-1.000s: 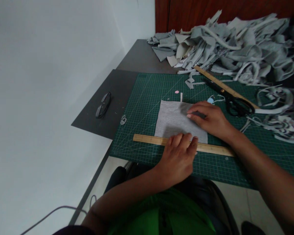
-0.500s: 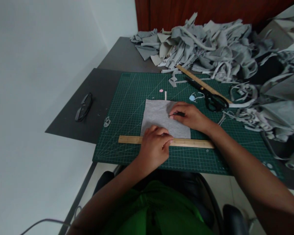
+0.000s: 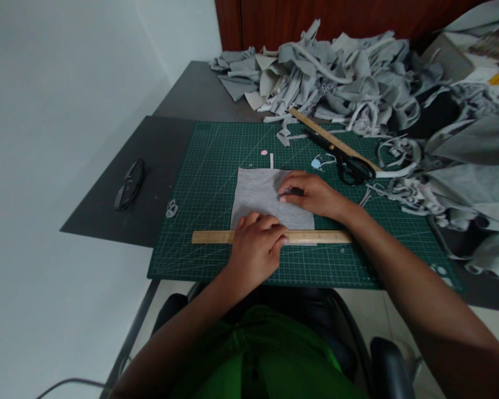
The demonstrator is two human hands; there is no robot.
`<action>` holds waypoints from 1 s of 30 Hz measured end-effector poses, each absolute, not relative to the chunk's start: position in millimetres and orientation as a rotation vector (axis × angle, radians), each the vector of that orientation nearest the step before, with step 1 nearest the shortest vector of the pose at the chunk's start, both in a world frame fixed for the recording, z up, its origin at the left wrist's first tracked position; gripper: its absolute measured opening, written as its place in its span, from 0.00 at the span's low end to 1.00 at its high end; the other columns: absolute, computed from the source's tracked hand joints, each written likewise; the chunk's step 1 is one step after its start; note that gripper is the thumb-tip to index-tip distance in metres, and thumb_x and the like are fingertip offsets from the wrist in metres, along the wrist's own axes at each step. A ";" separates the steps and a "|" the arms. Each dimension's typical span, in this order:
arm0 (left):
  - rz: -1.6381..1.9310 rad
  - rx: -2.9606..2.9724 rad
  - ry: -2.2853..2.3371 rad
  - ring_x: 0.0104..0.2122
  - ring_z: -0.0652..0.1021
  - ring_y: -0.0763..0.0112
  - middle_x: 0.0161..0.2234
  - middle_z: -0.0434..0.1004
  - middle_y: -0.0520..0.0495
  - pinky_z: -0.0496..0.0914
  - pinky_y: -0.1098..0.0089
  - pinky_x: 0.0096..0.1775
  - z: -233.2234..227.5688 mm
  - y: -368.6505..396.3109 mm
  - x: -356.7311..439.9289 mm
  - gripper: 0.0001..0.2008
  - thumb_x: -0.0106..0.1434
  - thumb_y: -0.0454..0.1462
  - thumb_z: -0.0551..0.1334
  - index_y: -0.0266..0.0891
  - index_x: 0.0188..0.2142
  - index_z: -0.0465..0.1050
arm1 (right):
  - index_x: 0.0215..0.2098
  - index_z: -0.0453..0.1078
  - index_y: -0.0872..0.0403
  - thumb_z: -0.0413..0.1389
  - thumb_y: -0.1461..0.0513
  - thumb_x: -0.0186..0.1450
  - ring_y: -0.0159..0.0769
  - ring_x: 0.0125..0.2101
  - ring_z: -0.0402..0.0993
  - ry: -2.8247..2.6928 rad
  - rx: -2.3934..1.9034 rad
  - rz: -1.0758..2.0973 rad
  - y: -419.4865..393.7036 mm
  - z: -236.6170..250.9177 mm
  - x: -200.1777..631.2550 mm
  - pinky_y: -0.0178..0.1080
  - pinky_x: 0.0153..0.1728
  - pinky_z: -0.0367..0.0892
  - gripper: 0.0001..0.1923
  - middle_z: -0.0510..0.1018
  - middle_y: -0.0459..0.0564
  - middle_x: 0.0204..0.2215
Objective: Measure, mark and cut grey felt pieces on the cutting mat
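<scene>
A flat, roughly square piece of light grey fabric (image 3: 253, 191) lies on the green cutting mat (image 3: 216, 155). Across its near edge runs a wooden ruler (image 3: 211, 237), with a thin strip of the fabric showing below it. My left hand (image 3: 255, 246) is closed on the ruler near its middle, fingers curled over the far edge and thumb along the top. On the fabric's right half rests my right hand (image 3: 307, 193), its thumb and fingertips brought close together against the cloth. Whether anything is between them is hidden.
Black scissors (image 3: 349, 163) and a second wooden ruler (image 3: 332, 138) lie at the mat's upper right. A pile of grey fabric scraps (image 3: 315, 72) fills the back. Eyeglasses (image 3: 129, 185) rest on the dark table (image 3: 103, 205) at left. A pink disc (image 3: 264, 152) lies beyond the fabric.
The ruler has shifted slightly away from me over the fabric, so a sliver of cloth now shows below it. Both hands keep nearly the same pose. The view has turned slightly right.
</scene>
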State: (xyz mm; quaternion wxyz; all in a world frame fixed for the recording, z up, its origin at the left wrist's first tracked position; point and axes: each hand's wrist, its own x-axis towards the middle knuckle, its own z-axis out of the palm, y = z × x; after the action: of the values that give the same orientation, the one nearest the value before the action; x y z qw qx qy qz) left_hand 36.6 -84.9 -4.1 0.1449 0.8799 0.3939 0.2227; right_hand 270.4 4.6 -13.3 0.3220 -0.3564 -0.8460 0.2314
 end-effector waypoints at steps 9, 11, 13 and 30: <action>0.630 2.554 1.126 0.44 0.73 0.58 0.42 0.83 0.52 0.65 0.56 0.45 -2.1 -85.4 36.4 0.05 0.71 0.36 0.65 0.45 0.42 0.81 | 0.40 0.77 0.49 0.63 0.60 0.70 0.44 0.42 0.78 -2.238 -0.943 0.598 3.9 -12.4 270.8 0.49 0.49 0.71 0.02 0.81 0.50 0.38; 0.625 2.554 1.120 0.44 0.73 0.58 0.42 0.83 0.52 0.65 0.56 0.45 -2.1 -85.4 36.4 0.05 0.71 0.36 0.65 0.45 0.42 0.81 | 0.39 0.77 0.49 0.63 0.59 0.70 0.44 0.42 0.77 -2.240 -0.953 0.598 3.4 -11.7 271.0 0.49 0.48 0.72 0.02 0.81 0.50 0.37; 0.625 2.553 1.116 0.44 0.73 0.58 0.42 0.83 0.52 0.65 0.56 0.44 -2.3 -85.3 36.3 0.05 0.70 0.35 0.65 0.45 0.42 0.80 | 0.39 0.77 0.49 0.64 0.59 0.70 0.44 0.42 0.77 -2.238 -0.957 0.605 3.0 -10.9 271.2 0.49 0.47 0.72 0.02 0.81 0.50 0.37; 0.627 2.563 1.113 0.45 0.74 0.57 0.42 0.83 0.51 0.66 0.56 0.44 -0.5 -87.1 36.0 0.05 0.70 0.35 0.64 0.45 0.41 0.81 | 0.39 0.77 0.49 0.64 0.60 0.69 0.43 0.42 0.77 -2.231 -0.968 0.635 1.2 -10.0 272.2 0.48 0.47 0.71 0.02 0.80 0.49 0.37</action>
State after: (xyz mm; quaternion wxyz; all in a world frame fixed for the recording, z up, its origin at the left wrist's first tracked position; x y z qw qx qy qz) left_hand 36.0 -87.1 -0.5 0.1385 0.8864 0.3849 0.2169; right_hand 272.2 1.2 -10.0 0.3088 -0.3662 -0.8443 0.2403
